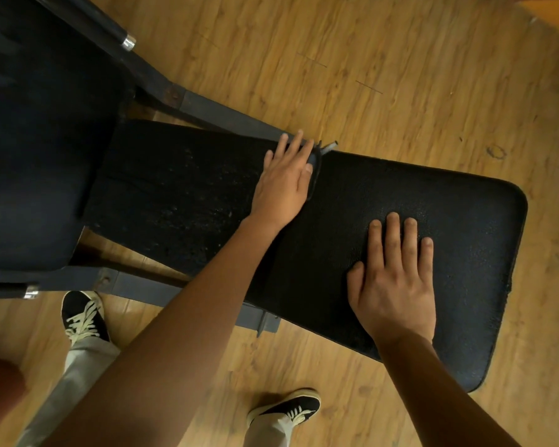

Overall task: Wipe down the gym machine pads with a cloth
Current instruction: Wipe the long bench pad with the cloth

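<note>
A long black bench pad (465, 221) runs from the middle of the view to the right, and a worn middle pad (175, 188) flecked with pale specks joins it on the left. My left hand (284, 179) lies with straight fingers at the seam between the two pads. It presses a dark cloth (316, 175), of which only an edge shows beside the thumb. My right hand (394, 279) rests flat on the long pad, fingers spread, holding nothing.
A larger dark pad (39, 140) fills the upper left. The metal frame bars (226, 114) run under the pads, with chrome-tipped handles (128, 41). My two shoes (84, 317) stand on the wooden floor (368, 59) at the bench's near side.
</note>
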Demonstrator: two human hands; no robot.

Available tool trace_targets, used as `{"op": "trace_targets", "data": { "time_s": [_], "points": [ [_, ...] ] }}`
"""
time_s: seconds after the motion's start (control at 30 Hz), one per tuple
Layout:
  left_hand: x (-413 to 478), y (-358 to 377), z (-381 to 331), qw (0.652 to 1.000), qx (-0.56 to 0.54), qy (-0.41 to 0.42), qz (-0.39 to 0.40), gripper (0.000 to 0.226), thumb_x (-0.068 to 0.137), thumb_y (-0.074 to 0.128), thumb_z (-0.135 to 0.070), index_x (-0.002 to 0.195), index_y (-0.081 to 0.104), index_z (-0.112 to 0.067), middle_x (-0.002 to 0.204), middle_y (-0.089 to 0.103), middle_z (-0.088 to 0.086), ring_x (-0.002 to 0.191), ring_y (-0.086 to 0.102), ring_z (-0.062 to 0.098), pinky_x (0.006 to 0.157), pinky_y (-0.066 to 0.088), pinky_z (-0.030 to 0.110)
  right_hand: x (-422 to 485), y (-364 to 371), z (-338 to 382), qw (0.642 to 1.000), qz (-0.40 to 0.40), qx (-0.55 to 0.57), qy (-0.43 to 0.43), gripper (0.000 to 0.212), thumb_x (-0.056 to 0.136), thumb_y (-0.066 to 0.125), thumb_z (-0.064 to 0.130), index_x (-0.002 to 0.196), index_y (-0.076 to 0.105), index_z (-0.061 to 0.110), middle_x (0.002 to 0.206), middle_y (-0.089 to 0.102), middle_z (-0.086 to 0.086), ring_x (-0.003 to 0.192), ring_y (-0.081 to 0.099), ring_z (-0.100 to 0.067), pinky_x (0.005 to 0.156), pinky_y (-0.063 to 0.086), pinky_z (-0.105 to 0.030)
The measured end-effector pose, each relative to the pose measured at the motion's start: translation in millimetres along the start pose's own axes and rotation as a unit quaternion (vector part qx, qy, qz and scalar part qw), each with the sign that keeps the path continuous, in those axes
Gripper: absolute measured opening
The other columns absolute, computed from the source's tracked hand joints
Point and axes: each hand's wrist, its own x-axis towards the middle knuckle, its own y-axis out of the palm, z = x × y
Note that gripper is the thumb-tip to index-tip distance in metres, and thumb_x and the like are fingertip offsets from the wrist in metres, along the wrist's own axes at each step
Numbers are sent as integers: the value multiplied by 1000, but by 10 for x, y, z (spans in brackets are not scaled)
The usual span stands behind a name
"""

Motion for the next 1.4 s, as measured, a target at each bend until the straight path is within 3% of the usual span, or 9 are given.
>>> {"op": "trace_targets", "data": {
  "time_s": [0.13,0.43,0.67,0.93,1.23,1.4],
  "points": [
    [251,-34,25,1000,6,-11,8,49,111,29,-27,159,30,-14,169,17,6,157,5,23,127,4,45,8,7,-2,1000,-2,-1,2,66,104,31,39,161,23,6,167,18,-22,157,9,-37,127,7,-53],
    [-364,26,118,1000,-3,4,19,52,110,32,-30,160,26,-18,170,14,2,157,1,17,123,-1,36,1,-14,6,1000,5,1,4,66,104,30,39,160,25,5,167,19,-22,157,10,-38,127,9,-55],
    [62,-67,127,999,-8,20,29,52,111,33,-29,160,25,-15,170,16,4,157,3,20,125,1,41,2,2,4,1000,-1,-9,0,66,104,31,38,161,24,5,167,18,-22,157,10,-38,127,8,-54],
    [-557,-15,220,1000,0,9,20,51,111,33,-28,160,23,-18,170,14,0,155,-1,11,123,0,33,-6,3,4,1000,-8,-3,-1,66,104,31,38,160,25,5,167,19,-22,157,10,-38,127,8,-54],
    [-104,-77,191,999,13,27,39,51,111,32,-27,160,24,-17,170,11,4,157,1,20,126,4,44,-6,-1,15,1000,-10,-7,2,65,104,29,38,160,25,5,167,19,-22,157,10,-38,127,8,-54],
    [-430,-48,224,999,16,14,32,54,110,33,-32,161,22,-20,171,10,4,157,0,19,126,6,44,-17,-4,1,1000,-8,-4,1,65,104,29,39,160,24,5,167,18,-21,157,9,-37,127,9,-55]
  ]
}}
